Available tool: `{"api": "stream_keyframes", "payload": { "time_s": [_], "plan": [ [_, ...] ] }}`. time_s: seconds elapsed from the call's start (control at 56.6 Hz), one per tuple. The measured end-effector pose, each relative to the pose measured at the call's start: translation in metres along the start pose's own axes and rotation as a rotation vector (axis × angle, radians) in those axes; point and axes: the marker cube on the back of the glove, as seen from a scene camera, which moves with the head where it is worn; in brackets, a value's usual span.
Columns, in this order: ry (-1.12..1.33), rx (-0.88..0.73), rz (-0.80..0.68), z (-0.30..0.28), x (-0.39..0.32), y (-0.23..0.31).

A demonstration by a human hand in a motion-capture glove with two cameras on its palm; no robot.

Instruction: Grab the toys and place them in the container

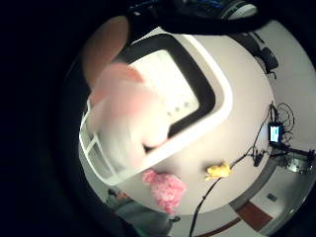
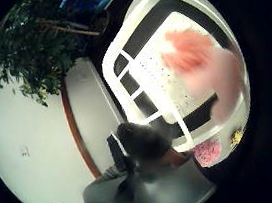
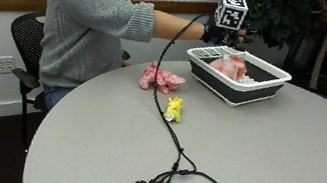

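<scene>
One toy going into the bin, two left on the table.
Your right hand (image 3: 222, 34) is over the bin (image 3: 266, 86), w/ a pale pink toy (image 3: 232, 65) under it, inside the rim. Can't tell if your fingers have it or have let go (palm views show it blurred, close to the palm). Left to do: pink plush (image 3: 160, 79) and yellow toy (image 3: 175, 109), both on the table (image 3: 286, 159) near the bin, apart from each other. Approx. a third done, I'd say.
</scene>
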Motion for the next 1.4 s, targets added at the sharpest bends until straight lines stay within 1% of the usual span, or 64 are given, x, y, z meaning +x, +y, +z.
{"api": "stream_keyframes", "payload": {
  "time_s": [0.053, 0.124, 0.283, 0.389, 0.513, 0.583, 0.636, 0.76, 0.972, 1.025, 1.113, 1.396],
  "plan": [
    [-0.117, -0.004, -0.092, -0.001, -0.011, 0.005],
    [-0.116, -0.01, -0.134, -0.002, -0.009, 0.013],
    [-0.146, -0.018, -0.125, -0.002, 0.005, 0.045],
    [-0.243, -0.033, -0.172, -0.002, 0.018, 0.105],
    [-0.219, -0.028, -0.214, 0.004, 0.051, 0.197],
    [-0.188, -0.032, -0.198, 0.017, 0.061, 0.229],
    [-0.183, -0.043, -0.185, 0.028, 0.067, 0.243],
    [-0.148, -0.082, -0.156, 0.06, 0.071, 0.241],
    [0.036, -0.255, -0.081, 0.167, 0.053, 0.223],
    [0.063, -0.268, -0.084, 0.191, 0.05, 0.223],
    [0.094, -0.205, -0.082, 0.2, 0.044, 0.225],
    [0.163, -0.15, -0.074, 0.202, 0.037, 0.224]
  ]
}}
